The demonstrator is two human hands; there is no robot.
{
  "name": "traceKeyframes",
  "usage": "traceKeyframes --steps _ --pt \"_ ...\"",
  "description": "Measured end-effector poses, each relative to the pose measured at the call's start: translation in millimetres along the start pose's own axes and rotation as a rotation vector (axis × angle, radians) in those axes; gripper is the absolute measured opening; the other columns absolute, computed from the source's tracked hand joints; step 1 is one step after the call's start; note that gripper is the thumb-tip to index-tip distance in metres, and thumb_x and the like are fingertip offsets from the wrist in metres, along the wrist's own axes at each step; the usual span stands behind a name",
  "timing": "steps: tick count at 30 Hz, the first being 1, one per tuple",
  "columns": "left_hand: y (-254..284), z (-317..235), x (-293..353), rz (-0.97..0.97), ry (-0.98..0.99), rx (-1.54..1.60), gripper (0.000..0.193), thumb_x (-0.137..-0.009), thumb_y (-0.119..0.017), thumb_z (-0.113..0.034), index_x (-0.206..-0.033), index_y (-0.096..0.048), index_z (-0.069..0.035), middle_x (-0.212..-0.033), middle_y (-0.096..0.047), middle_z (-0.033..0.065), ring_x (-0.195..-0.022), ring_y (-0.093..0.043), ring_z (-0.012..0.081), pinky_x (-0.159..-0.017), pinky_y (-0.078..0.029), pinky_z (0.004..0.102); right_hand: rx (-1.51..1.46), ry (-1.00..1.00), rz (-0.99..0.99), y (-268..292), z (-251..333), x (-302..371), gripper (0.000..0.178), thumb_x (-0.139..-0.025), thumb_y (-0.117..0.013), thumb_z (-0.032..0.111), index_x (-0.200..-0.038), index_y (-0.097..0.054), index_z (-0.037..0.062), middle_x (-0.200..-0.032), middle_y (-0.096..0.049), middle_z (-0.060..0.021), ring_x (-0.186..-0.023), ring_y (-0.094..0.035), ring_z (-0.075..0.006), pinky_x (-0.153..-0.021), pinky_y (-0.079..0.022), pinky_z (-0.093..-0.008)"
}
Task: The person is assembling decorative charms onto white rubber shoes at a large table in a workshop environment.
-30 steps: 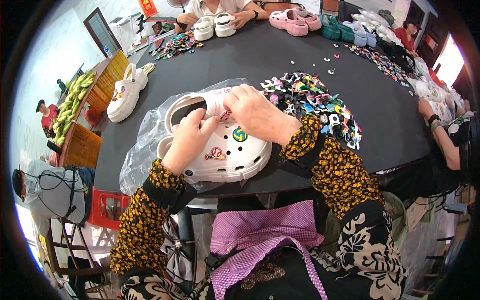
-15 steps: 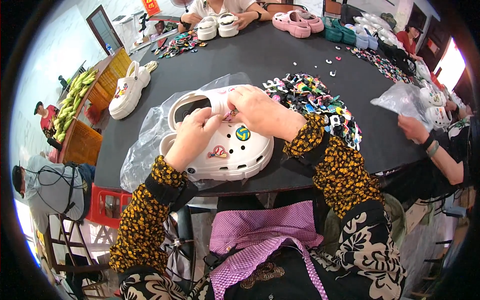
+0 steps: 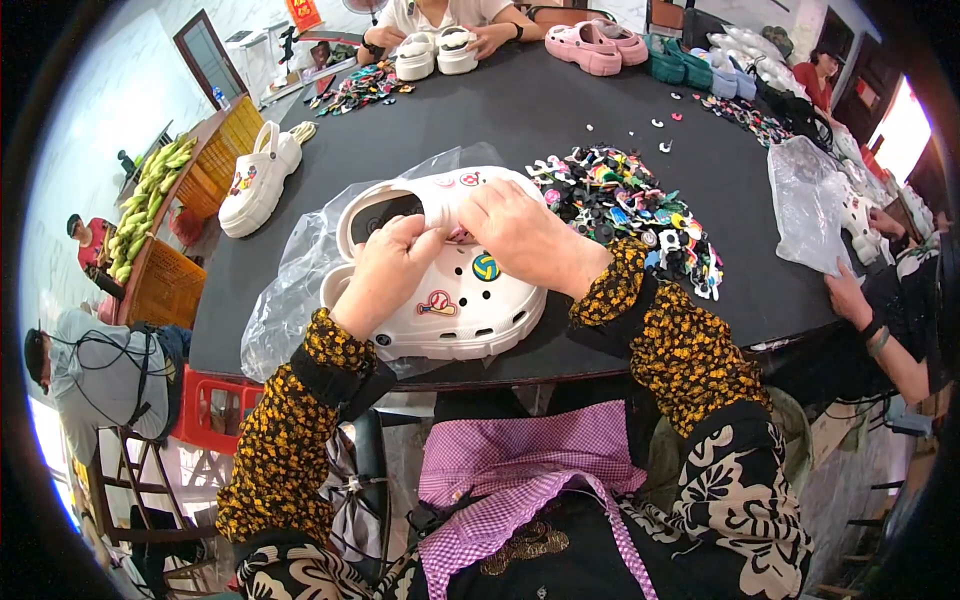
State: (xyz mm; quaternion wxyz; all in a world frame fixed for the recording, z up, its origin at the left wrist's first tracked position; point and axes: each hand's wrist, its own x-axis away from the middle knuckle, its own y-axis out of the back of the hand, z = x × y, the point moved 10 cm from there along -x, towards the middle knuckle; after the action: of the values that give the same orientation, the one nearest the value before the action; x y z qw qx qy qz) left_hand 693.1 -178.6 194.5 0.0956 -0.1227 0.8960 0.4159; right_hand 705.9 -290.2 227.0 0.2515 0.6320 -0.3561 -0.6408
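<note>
Two white clogs lie side by side before me: the near clog [image 3: 455, 325] carries a baseball charm [image 3: 437, 303] and a blue-yellow ball charm [image 3: 486, 267] beside open holes. Behind it, the far clog [image 3: 430, 188] has a red-and-white charm on its top. My left hand [image 3: 390, 265] is closed at the near clog's upper rim, thumb and fingers gripping there. Against it, my right hand [image 3: 530, 235] pinches a small pinkish shoe charm [image 3: 459, 235] on the upper; the charm is mostly covered by the fingers.
A heap of colourful charms [image 3: 630, 215] lies right of the clogs. Clear plastic [image 3: 290, 300] spreads beneath them. Another white clog [image 3: 255, 190] stands at left. Across the black table [image 3: 470, 105] a person holds white clogs [image 3: 435, 55]; at right a person's hand [image 3: 850, 298] holds a plastic bag [image 3: 808, 205].
My right hand has shifted slightly, its fingers lower and flatter over the charm. My left hand stays nearly in place. At right, the other person's hand and plastic bag have moved, the bag now hanging upright.
</note>
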Motion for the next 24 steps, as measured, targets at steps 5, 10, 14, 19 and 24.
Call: traceKeyframes --steps 5,10,14,19,24 --pt "2.1 -7.6 -1.0 -0.016 -0.033 0.003 0.024 -0.087 -0.054 -0.021 -0.089 -0.062 0.002 -0.075 -0.059 0.0098 -0.071 -0.055 0.0147 -0.065 -0.043 0.0298 0.099 0.061 -0.02 8.9 8.7 -2.4 0.015 -0.079 -0.051 0.013 -0.089 -0.054 0.0019 -0.089 -0.056 -0.0134 -0.091 -0.056 -0.0291 -0.083 -0.045 -0.0376" --pt "4.6 2.7 0.1 -0.021 0.011 -0.015 0.025 -0.086 -0.054 -0.022 -0.09 -0.062 0.002 -0.077 -0.062 0.0117 -0.075 -0.058 0.0152 -0.067 -0.044 0.0293 -0.019 0.197 -0.025 21.2 22.4 0.5 0.012 -0.076 -0.053 0.012 -0.085 -0.053 0.0035 -0.087 -0.055 -0.0117 -0.088 -0.054 -0.0283 -0.081 -0.045 -0.0363" --pt "3.6 3.1 0.4 -0.028 0.009 -0.08 0.026 -0.087 -0.055 -0.021 -0.093 -0.062 0.003 -0.08 -0.063 0.0108 -0.075 -0.058 0.0145 -0.067 -0.045 0.0286 0.046 -0.07 0.024 30.7 -29.0 14.2 0.012 -0.075 -0.054 0.007 -0.087 -0.054 0.0038 -0.088 -0.054 -0.0127 -0.089 -0.052 -0.03 -0.081 -0.043 -0.0373" --pt "-3.1 13.2 -0.3 0.01 0.106 0.027 0.031 -0.085 -0.049 -0.032 -0.09 -0.064 -0.005 -0.094 -0.061 0.013 -0.092 -0.058 0.0306 -0.081 -0.04 0.0423 0.112 -0.341 0.088 21.2 -105.7 57.9 0.01 -0.077 -0.054 0.003 -0.087 -0.056 0.0024 -0.09 -0.054 -0.0136 -0.091 -0.053 -0.0309 -0.082 -0.043 -0.0387" --pt "-2.6 13.7 -0.1 0.01 0.101 0.012 0.031 -0.085 -0.05 -0.033 -0.089 -0.064 -0.005 -0.093 -0.061 0.0125 -0.092 -0.058 0.0302 -0.081 -0.039 0.042 0.114 -0.319 -0.008 33.4 -97.9 51.5 0.014 -0.078 -0.056 0.003 -0.091 -0.06 0.0009 -0.099 -0.058 -0.014 -0.098 -0.055 -0.0307 -0.085 -0.044 -0.0379"
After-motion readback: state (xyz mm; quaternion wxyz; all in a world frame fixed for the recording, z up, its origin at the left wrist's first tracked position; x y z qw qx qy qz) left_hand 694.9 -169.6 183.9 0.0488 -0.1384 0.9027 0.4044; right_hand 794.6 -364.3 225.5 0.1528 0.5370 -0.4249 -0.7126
